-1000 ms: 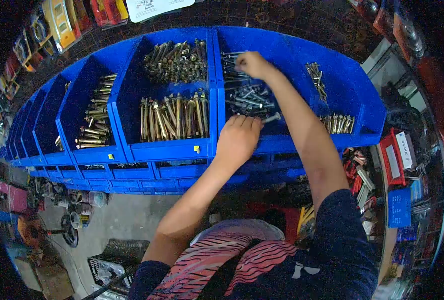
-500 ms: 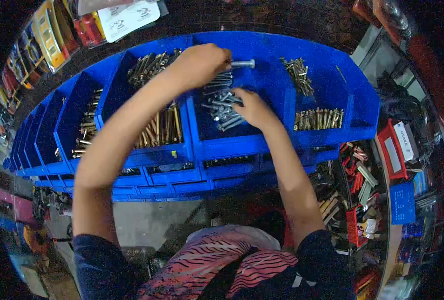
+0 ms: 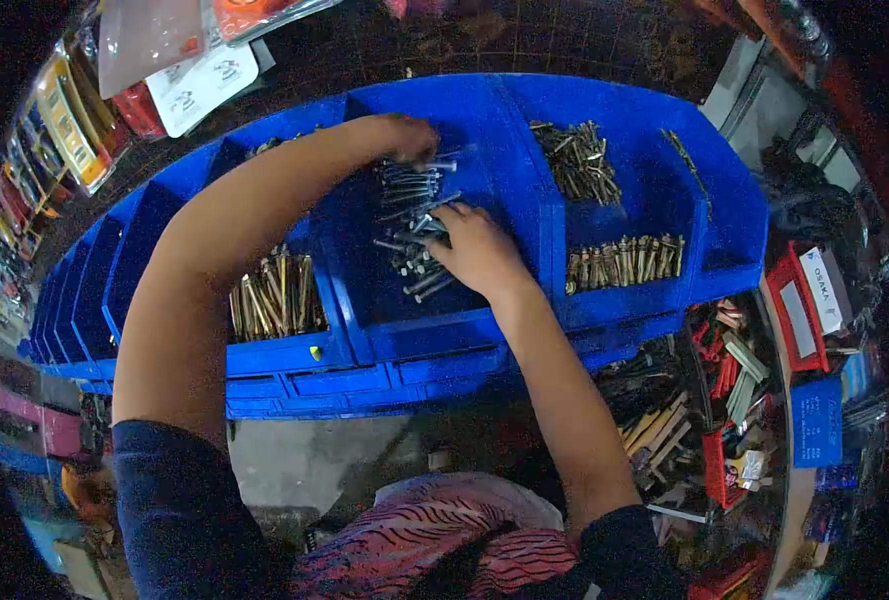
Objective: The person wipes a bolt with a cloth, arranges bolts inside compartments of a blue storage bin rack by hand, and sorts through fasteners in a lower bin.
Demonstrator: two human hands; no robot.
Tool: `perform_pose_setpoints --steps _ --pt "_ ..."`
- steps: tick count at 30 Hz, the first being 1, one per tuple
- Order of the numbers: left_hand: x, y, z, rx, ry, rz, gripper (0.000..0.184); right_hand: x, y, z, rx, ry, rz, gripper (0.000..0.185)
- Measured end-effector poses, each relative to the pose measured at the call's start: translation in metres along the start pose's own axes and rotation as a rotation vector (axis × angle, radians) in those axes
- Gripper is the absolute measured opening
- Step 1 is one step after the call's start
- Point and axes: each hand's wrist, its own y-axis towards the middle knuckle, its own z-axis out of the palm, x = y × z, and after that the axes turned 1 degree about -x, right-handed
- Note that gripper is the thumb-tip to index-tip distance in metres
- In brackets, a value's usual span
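Observation:
Several silver bolts [image 3: 412, 187] lie in a blue bin [image 3: 445, 328], some in a neat row at the back and others loose in front. At the back of that bin is my left hand [image 3: 408, 138], its fingers curled and blurred above the row; whether a bolt is in them is hidden. My right hand [image 3: 473, 245] reaches in from the right, fingertips touching the loose bolts, fingers partly spread.
Brassy anchor bolts [image 3: 625, 262] and thinner ones [image 3: 577, 162] fill the bin to the right. Long brass anchors [image 3: 280, 295] stand in the left bin. Packaged goods [image 3: 70, 120] hang at upper left; a red box [image 3: 797, 310] sits at right.
The view has shifted right over the bins. My left hand has lowered onto the row of bolts, and the bolt that stuck out of it no longer shows there. My right hand stays at the loose bolts.

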Motion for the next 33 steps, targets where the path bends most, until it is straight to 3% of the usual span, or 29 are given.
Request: perform_pose_setpoints --steps 1,5,10,12,15,19,28,30,33 --pt "0.0 0.002 0.007 -0.025 -0.022 0.11 0.017 0.004 0.0 -0.004 0.067 -0.019 0.043 0.04" --pt "-0.005 0.004 0.028 0.047 -0.163 0.175 0.016 0.0 0.0 0.0 0.044 -0.02 0.017 0.04" --pt "-0.008 0.005 0.031 -0.067 0.007 0.198 0.01 0.001 -0.001 0.002 0.028 -0.044 0.018 0.039" --pt "-0.009 0.006 0.029 0.072 -0.012 0.132 0.015 0.003 -0.001 -0.001 0.036 -0.049 0.029 0.038" --pt "-0.022 -0.003 0.017 0.062 0.019 0.042 0.02 0.001 -0.002 0.002 0.017 -0.061 0.032 0.036" --pt "-0.027 -0.012 0.007 0.096 0.06 0.073 0.021 0.001 -0.002 0.002 -0.006 -0.051 0.014 0.035" --pt "-0.03 0.0 0.031 -0.099 0.293 -0.059 0.021 0.0 0.0 0.002 0.048 -0.021 0.047 0.038" --pt "-0.058 -0.009 -0.005 0.219 0.247 -0.244 0.029 0.002 0.0 0.0 0.048 -0.013 0.054 0.038" --pt "-0.064 -0.015 -0.011 0.23 0.375 -0.088 0.027 -0.001 0.0 0.005 0.028 -0.008 0.045 0.038"
